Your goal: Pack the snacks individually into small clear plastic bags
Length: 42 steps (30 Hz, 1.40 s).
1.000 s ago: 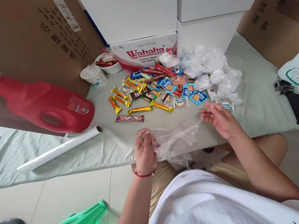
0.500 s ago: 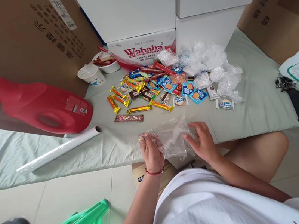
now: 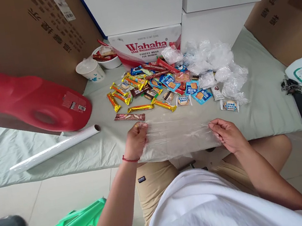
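Film [image 3: 179,137] lies stretched just on our side of the snacks [image 3: 169,82]; our left hand [image 3: 137,140] pinches one end between thumb and fingers, and our right hand [image 3: 228,134] pinches the other, the two hands well apart. Left of the snacks and nearer to us than they are, we see a roll [image 3: 56,148]; farther off on that side stands a red jug [image 3: 30,99]. Clear plastic [image 3: 216,62] sits crumpled against the snacks' right side. Beyond their left end, we have a cup [image 3: 91,75] beside a bowl [image 3: 110,64], and directly behind them, a Wahaha box [image 3: 149,56].
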Motion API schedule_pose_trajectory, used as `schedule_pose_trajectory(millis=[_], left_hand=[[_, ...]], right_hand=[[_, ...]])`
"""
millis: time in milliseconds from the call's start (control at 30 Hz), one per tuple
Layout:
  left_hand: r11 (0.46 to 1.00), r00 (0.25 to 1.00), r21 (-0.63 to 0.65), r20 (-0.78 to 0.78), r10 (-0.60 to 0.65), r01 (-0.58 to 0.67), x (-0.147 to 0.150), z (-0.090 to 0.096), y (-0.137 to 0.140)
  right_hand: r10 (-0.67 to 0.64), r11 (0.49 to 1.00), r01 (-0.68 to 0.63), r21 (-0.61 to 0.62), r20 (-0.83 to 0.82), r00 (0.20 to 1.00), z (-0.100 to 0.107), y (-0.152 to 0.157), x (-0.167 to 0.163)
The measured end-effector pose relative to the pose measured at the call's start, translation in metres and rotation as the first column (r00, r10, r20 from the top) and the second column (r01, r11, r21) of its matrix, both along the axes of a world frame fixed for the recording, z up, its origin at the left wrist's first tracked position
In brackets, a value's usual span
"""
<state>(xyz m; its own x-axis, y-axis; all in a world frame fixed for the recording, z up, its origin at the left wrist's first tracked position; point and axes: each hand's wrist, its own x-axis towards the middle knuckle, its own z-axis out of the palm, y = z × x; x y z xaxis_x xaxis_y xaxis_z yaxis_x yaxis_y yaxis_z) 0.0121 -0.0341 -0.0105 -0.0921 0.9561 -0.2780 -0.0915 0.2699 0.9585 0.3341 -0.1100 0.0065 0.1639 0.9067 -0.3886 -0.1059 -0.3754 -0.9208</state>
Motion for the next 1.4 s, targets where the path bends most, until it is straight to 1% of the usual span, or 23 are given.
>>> schedule_pose_trajectory(millis=[100,167,233,300,367,400,433,467,500,533,600,700,800,867,933,1000,1067,1100,1167,1233,1267,1333,1400], left_hand=[[0.997,0.999,-0.069,0.023,-0.026,0.027,-0.007,-0.001,0.024],[0.997,0.998,-0.039,-0.021,0.060,-0.061,-0.010,0.001,0.032],[0.971,0.957,0.089,-0.170,0.233,-0.221,-0.009,0.006,0.025],[0.873,0.823,0.322,-0.327,0.465,-0.366,-0.002,0.014,0.001],[0.755,0.698,0.555,-0.383,0.606,-0.350,0.011,0.021,-0.032],[0.743,0.714,0.622,-0.401,0.575,-0.249,0.020,0.022,-0.048],[0.764,0.761,0.640,-0.454,0.464,-0.084,0.030,0.022,-0.062],[0.768,0.767,0.635,-0.533,0.357,0.083,0.040,0.018,-0.072],[0.782,0.733,0.580,-0.631,0.254,0.228,0.049,0.013,-0.079],[0.801,0.666,0.492,-0.728,0.163,0.341,0.056,0.005,-0.082],[0.841,0.489,0.289,-0.872,0.034,0.457,0.063,-0.012,-0.080],[0.847,0.286,0.108,-0.957,-0.054,0.520,0.055,-0.032,-0.074],[0.796,0.199,0.067,-0.978,-0.069,0.601,0.034,-0.037,-0.076],[0.755,0.194,0.060,-0.977,-0.090,0.653,0.020,-0.035,-0.080],[0.742,0.229,0.083,-0.969,-0.097,0.665,0.009,-0.030,-0.084],[0.784,0.293,0.162,-0.956,-0.027,0.599,0.006,-0.024,-0.085],[0.820,0.355,0.277,-0.930,0.097,0.501,0.012,-0.017,-0.082],[0.819,0.379,0.325,-0.914,0.144,0.472,0.018,-0.013,-0.079],[0.804,0.400,0.344,-0.905,0.146,0.485,0.033,-0.010,-0.069],[0.801,0.357,0.259,-0.932,0.061,0.539,0.045,-0.011,-0.055],[0.807,0.313,0.196,-0.950,0.014,0.558,0.047,-0.013,-0.047],[0.819,0.223,0.087,-0.973,-0.052,0.567,0.043,-0.019,-0.030],[0.828,0.169,0.033,-0.983,-0.075,0.559,0.030,-0.025,-0.014]], right_hand=[[-0.026,0.998,0.024,-0.053,-0.027,0.999,-0.005,-0.008,0.008],[-0.050,0.997,0.051,-0.061,0.009,0.999,-0.012,-0.011,0.006],[-0.055,0.998,0.057,-0.030,0.077,0.995,-0.020,-0.012,0.000],[-0.051,0.999,0.050,0.015,0.131,0.990,-0.027,-0.013,-0.008],[-0.048,0.998,0.040,0.046,0.166,0.985,-0.032,-0.013,-0.017],[-0.040,0.998,0.030,0.058,0.183,0.982,-0.034,-0.013,-0.020],[-0.029,0.998,0.016,0.068,0.201,0.979,-0.035,-0.012,-0.023],[-0.016,0.997,-0.001,0.077,0.222,0.975,-0.036,-0.011,-0.024],[-0.003,0.996,-0.018,0.083,0.245,0.970,-0.035,-0.009,-0.024],[0.006,0.996,-0.031,0.087,0.266,0.964,-0.034,-0.006,-0.022],[0.011,0.995,-0.040,0.090,0.303,0.953,-0.030,-0.001,-0.013],[0.035,0.993,-0.070,0.093,0.343,0.939,-0.024,0.003,0.010],[0.157,0.980,-0.196,0.044,0.441,0.884,-0.022,-0.003,0.037],[0.288,0.948,-0.317,-0.038,0.526,0.800,-0.020,-0.010,0.052],[0.326,0.928,-0.365,-0.074,0.632,0.703,-0.016,-0.013,0.062],[0.205,0.948,-0.319,0.004,0.759,0.618,-0.007,-0.010,0.062],[0.035,0.945,-0.290,0.153,0.832,0.554,0.003,0.001,0.050],[-0.014,0.923,-0.318,0.218,0.842,0.539,0.006,0.008,0.040],[-0.022,0.839,-0.454,0.299,0.853,0.521,0.005,0.024,0.013],[0.038,0.729,-0.622,0.286,0.890,0.454,-0.005,0.040,-0.012],[0.067,0.694,-0.678,0.244,0.915,0.397,-0.013,0.046,-0.021],[0.103,0.695,-0.706,0.137,0.953,0.286,-0.031,0.056,-0.028],[0.104,0.743,-0.665,0.077,0.968,0.228,-0.044,0.061,-0.020]])
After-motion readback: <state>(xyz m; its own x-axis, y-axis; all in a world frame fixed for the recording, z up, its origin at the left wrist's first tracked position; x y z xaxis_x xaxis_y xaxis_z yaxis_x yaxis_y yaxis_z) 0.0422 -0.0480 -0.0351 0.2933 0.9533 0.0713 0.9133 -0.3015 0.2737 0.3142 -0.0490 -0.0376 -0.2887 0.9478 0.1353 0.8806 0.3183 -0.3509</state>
